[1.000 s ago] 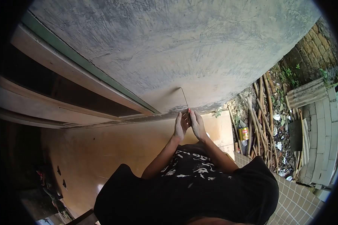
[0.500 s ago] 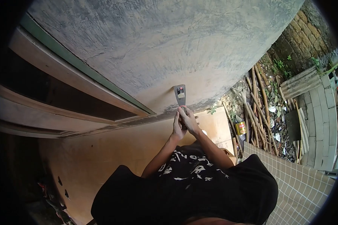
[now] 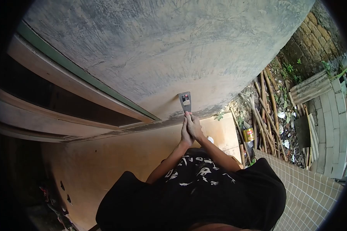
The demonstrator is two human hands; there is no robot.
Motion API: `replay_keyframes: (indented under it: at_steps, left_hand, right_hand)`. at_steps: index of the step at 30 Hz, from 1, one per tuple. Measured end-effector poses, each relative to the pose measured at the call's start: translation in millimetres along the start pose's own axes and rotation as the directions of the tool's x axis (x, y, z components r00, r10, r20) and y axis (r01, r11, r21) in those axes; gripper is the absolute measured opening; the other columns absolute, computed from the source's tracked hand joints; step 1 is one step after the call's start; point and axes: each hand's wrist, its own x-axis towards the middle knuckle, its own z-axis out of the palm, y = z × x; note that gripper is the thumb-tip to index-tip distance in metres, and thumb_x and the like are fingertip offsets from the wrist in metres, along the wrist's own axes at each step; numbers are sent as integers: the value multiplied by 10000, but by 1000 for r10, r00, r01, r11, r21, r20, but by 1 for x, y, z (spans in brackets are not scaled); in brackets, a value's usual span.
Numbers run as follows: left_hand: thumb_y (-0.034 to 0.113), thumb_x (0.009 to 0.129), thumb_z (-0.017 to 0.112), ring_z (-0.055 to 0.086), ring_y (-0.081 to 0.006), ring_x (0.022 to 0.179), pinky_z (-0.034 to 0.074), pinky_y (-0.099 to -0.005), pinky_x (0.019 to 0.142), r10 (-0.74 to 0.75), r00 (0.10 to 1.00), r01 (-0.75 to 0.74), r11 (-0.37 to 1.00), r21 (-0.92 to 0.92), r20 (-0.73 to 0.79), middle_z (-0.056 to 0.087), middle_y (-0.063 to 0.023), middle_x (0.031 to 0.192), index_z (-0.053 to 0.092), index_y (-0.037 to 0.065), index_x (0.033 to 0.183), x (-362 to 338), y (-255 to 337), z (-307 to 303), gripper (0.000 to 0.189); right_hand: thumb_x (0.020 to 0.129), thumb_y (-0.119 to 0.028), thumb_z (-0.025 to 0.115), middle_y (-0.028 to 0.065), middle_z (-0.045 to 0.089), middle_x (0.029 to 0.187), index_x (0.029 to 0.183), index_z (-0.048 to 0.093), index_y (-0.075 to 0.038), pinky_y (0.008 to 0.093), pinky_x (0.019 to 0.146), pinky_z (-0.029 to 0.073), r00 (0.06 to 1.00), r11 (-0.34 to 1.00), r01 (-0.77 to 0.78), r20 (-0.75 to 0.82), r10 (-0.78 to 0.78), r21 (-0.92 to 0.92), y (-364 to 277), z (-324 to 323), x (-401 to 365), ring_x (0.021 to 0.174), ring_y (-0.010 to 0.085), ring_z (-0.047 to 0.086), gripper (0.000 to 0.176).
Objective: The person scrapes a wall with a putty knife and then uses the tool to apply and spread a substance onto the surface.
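A flat metal putty knife (image 3: pixel 185 101) points away from me, its wide edge at the scuffed grey-and-beige wall (image 3: pixel 169 54). Dark and red marks and a pale patch show on its blade. Both of my hands are closed together round its handle, which is mostly hidden by the fingers. My left hand (image 3: pixel 186 133) is on the left side of the grip, and my right hand (image 3: pixel 195 125) wraps it from the right, with a finger stretched toward the blade's base.
To the left runs a window frame (image 3: pixel 81 84) with green trim. Below lies a tan tiled floor (image 3: pixel 115 158). On the right are wooden poles (image 3: pixel 264 111), a yellow-and-red can (image 3: pixel 248 134), rubble and stacked grey blocks (image 3: pixel 325 127). A checked tiled surface (image 3: pixel 300 184) lies at lower right.
My hands and the putty knife have shifted slightly down in the view, with the blade lower against the wall. Both hands keep their hold.
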Motion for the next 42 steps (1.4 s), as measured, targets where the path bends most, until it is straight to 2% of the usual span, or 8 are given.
replay_keyframes:
  at_steps: [6,11,15,25,29,33,38,42]
  left_hand:
    - [629,893,348,574,-238,817,484,-404,652,145,971,-123,985,124,-190,544,-43,990,471,275,1202,21,-16,-7,486]
    - [467,953,413,571,-196,970,476,-346,792,160,982,-153,985,79,-103,570,-63,1080,497,171,1255,28,-20,-40,432]
    - [427,970,393,558,-180,964,463,-308,798,173,967,-155,982,106,-187,579,-75,1035,530,154,1217,27,-17,-35,394]
    - [420,972,382,562,-173,908,469,-308,773,136,985,-127,988,-92,101,577,-66,986,537,134,1181,53,-4,-23,386]
    - [417,973,378,563,-170,886,471,-309,763,148,970,-112,976,-187,192,576,-63,967,540,126,1166,45,-9,-21,385]
    - [415,974,374,564,-168,870,473,-309,755,187,935,-121,967,-226,300,575,-61,952,543,120,1155,62,10,-19,384]
    - [439,963,370,562,-170,743,487,-334,674,275,955,-266,960,92,-109,552,-50,855,539,94,1062,90,-28,-56,397]
    - [491,938,372,563,-190,732,479,-351,649,179,977,-175,983,50,-111,553,-47,855,528,140,1083,77,-34,-55,410]
  right_hand:
    - [973,-367,462,-11,434,551,664,507,-3,264,445,315,1000,1000,-7,26,6,10,3,-2,5,511,60,368,480]
    - [972,-345,468,-14,438,569,660,509,11,280,494,333,998,999,-39,57,37,30,-9,0,3,565,72,374,475]
    - [961,-365,483,17,462,568,670,516,23,303,493,347,999,998,-19,43,17,62,4,3,8,561,83,395,486]
    - [947,-367,500,68,467,510,670,544,52,331,477,353,998,997,-61,20,61,-39,-16,0,19,508,105,394,504]
    - [925,-370,533,125,480,497,654,553,58,353,459,357,988,982,147,67,-140,-118,-31,8,43,474,116,421,507]
    - [906,-434,540,115,471,467,621,559,30,366,453,358,998,975,63,0,-64,-212,-29,7,43,451,130,427,544]
    - [914,-460,516,99,444,464,599,536,31,378,444,345,995,989,85,-44,-91,-120,13,10,45,446,136,397,583]
    - [929,-445,497,72,412,469,580,510,31,364,449,335,999,996,21,26,-19,-89,19,0,34,465,122,380,591]
